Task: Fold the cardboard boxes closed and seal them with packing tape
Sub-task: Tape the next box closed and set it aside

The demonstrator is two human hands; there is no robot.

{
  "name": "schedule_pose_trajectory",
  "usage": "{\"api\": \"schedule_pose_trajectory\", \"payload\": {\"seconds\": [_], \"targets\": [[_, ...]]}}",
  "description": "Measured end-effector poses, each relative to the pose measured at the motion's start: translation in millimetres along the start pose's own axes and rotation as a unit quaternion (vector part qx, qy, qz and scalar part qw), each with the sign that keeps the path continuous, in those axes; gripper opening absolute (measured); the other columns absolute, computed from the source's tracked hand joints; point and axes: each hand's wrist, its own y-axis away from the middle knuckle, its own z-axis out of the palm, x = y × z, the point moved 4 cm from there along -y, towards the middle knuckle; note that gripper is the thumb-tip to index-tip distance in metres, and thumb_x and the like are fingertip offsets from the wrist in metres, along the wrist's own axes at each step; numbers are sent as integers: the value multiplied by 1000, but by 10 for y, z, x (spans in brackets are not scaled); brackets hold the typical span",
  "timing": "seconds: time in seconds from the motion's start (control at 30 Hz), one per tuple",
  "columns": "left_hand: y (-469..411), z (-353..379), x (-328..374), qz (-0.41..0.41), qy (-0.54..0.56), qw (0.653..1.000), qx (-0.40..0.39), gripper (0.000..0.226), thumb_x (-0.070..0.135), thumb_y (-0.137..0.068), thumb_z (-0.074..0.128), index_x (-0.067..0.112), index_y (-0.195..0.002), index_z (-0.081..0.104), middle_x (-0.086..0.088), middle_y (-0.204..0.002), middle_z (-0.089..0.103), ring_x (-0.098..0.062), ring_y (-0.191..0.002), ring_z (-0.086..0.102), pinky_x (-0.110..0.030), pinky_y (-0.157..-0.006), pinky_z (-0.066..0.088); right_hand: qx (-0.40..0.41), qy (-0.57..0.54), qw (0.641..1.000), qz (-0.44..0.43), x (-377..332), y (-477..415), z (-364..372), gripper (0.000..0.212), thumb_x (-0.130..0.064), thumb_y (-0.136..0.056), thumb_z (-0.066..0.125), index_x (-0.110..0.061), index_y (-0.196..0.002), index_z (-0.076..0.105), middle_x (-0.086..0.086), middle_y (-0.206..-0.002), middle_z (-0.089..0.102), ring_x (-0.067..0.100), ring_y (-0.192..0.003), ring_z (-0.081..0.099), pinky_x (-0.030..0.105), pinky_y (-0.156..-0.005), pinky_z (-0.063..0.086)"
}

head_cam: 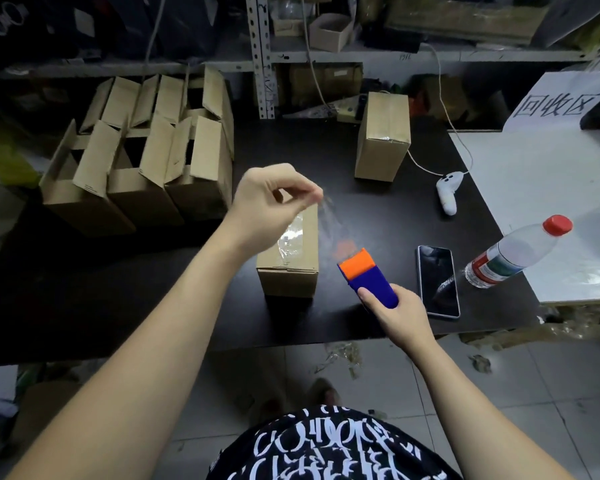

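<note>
Our left hand (271,199) pinches the tape (330,218) end, and our right hand (395,313) grips the dispenser (368,277). The closed box (288,282) sits mid-counter (378,209), just beneath. We want that strip taut, centred along the seam, then pressed down flat.

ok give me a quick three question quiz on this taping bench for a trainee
1. True or false: the right hand holds the dispenser.
2. What does the left hand pinch? A) a flap B) the tape C) a pen
3. Which lies nearer the dispenser, the phone or the bottle?
Key: 1 true; 2 B; 3 phone.
</note>
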Motion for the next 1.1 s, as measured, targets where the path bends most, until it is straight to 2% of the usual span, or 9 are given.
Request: {"api": "schedule_pose_trajectory", "payload": {"seconds": [0.1, 0.27, 0.4, 0.53, 0.67, 0.77, 0.83, 0.97, 1.1], "targets": [[115, 143, 43, 50, -23, 997, -50, 5, 2, -88, 80, 6, -90, 80, 1, -76, 62, 0, -70, 54, -11, -67, 37, 2, 67, 996, 65, -136, -140, 3, 64, -77, -76, 64, -15, -65, 56, -4, -58, 62, 22, -61, 63, 34, -61, 47], [233, 74, 212, 28, 40, 999, 21, 2, 4, -91, 77, 5, -89, 76, 2, -80, 63, -17, -70, 56, -37, -57, 41, 53, -8, 980, 190, -227, -373, -4, 63, -72, -77, 72, -9, -79, 70, 7, -80, 71, 30, -82, 69, 37, -74, 52], [230, -106, 149, -89, 81, 992, 42, 4, 12, -93, 77, 9, -94, 78, 3, -82, 71, -26, -78, 65, -48, -73, 54, 100, 153, 976, 115, -332, -315, 138, 58, -72, -84, 64, -15, -92, 66, 5, -91, 71, 34, -92, 68, 36, -74, 48], [290, -165, 128, -138, 142, 978, 62, 6, 9, -95, 75, 4, -96, 77, 1, -79, 71, -12, -76, 65, -29, -75, 57, 71, 303, 950, 27, -320, -254, 427, 49, -56, -95, 63, -11, -113, 55, 10, -108, 68, 33, -100, 66, 36, -71, 44], [345, -212, 175, -146, 156, 976, 43, 9, 7, -96, 72, -1, -98, 75, 2, -75, 69, -6, -72, 63, -16, -68, 50, 50, 258, 965, 9, -159, -282, 491, 40, -45, -88, 75, -13, -104, 58, 7, -101, 66, 27, -91, 63, 34, -71, 47], [349, -257, 199, -160, 147, 976, 32, 9, 9, -96, 72, 0, -97, 76, 7, -72, 69, -3, -70, 63, -14, -67, 49, 150, 186, 970, -51, -313, -240, 406, 38, -40, -85, 74, -9, -103, 64, 8, -102, 62, 29, -98, 59, 35, -83, 45], [346, -275, 209, -169, 152, 973, 28, 9, 9, -95, 73, 1, -95, 76, 6, -72, 69, -4, -68, 62, -14, -65, 48, 196, 46, 975, -90, -629, -91, 346, 39, -32, -87, 69, -11, -119, 63, 4, -113, 62, 20, -108, 55, 24, -91, 39], [364, -276, 206, -193, 189, 963, 24, 7, 10, -93, 74, 5, -90, 77, 3, -69, 69, -7, -64, 58, -16, -59, 45, -71, -204, 962, -168, -1561, 125, 410, 54, -22, -83, 49, -33, -135, 57, -8, -137, 53, -1, -126, 45, 8, -98, 37], [386, -325, 181, -204, 209, 955, 43, 8, 10, -93, 74, 5, -88, 76, -2, -67, 67, -8, -61, 57, -17, -55, 43, -195, -289, 915, -201, -1998, 203, 436, 38, -3, -88, 49, -12, -122, 64, 3, -100, 72, 18, -105, 63, 26, -89, 51]]}}
